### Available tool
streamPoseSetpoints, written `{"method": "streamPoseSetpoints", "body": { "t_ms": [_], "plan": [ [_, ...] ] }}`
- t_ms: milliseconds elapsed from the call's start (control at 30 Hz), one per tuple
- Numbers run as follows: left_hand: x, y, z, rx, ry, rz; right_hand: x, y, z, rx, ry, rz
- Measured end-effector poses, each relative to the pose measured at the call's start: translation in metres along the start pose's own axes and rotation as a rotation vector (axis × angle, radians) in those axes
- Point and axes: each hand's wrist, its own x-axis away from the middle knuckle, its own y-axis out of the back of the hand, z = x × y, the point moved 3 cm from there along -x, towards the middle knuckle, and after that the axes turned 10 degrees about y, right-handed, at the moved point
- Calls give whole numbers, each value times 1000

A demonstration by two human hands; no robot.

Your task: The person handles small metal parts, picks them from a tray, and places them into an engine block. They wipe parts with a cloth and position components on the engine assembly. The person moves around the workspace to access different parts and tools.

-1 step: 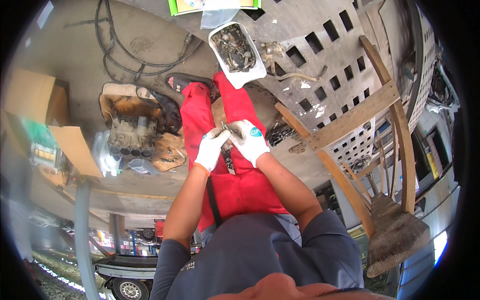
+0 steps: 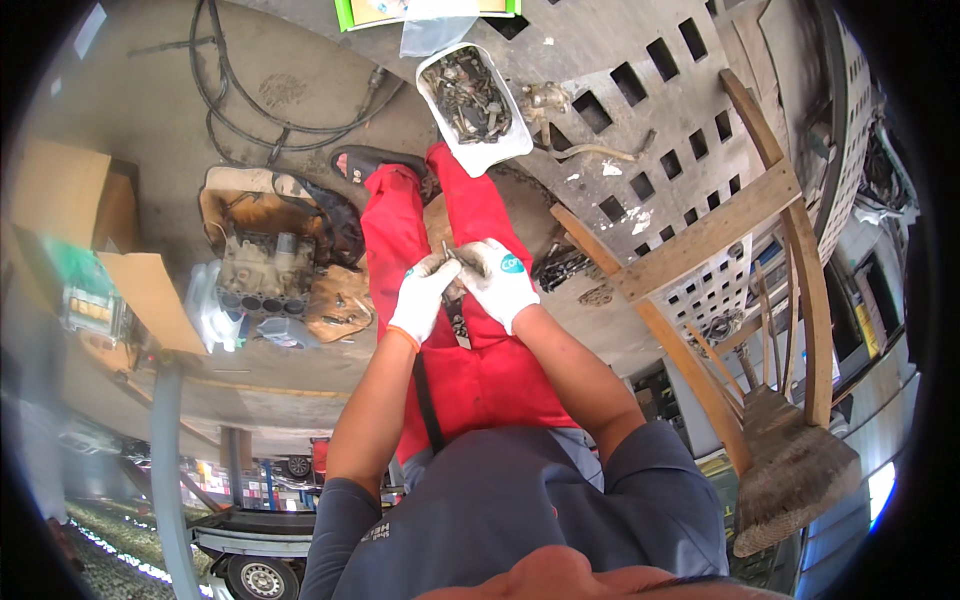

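My left hand (image 2: 421, 295) and my right hand (image 2: 492, 282), both in white work gloves, meet above my red-trousered lap. The fingers of both are closed round a small slim metal part (image 2: 446, 247). Only its thin end sticks out past the fingertips, so its exact kind cannot be told. Some dark metal pieces show between my legs below the hands, partly hidden. Beyond the hands stands a white plastic tub (image 2: 482, 156) full of dirty bolts and small metal parts.
At left an engine block (image 2: 266, 268) sits by an oily pan (image 2: 222, 190). Farther left is an open cardboard box (image 2: 150, 300). A black hose (image 2: 222, 75) curls on the floor at far left. To my right are a wooden chair (image 2: 705, 232) and a perforated metal sheet (image 2: 640, 110).
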Motion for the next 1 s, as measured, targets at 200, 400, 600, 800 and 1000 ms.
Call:
{"method": "streamPoseSetpoints", "body": {
  "t_ms": [200, 400, 600, 800, 1000],
  "plan": [
    [2, 3, 7, -19, 17, -12, -3, 6, 2, 53, 13, 132],
    [9, 9, -5, -82, -65, -87, -24, 12, -8, -1, 154, 73],
    [5, 28, 1, 6, -67, -71, -101, 56, 1, -93, -91, -175],
    [2, 31, 7, -10, -72, -80, -184, 75, 5, 424, -29, -178],
    [-4, 37, 12, 165, -68, -100, -225, 68, -13, 746, 26, -1]
  ]
}}
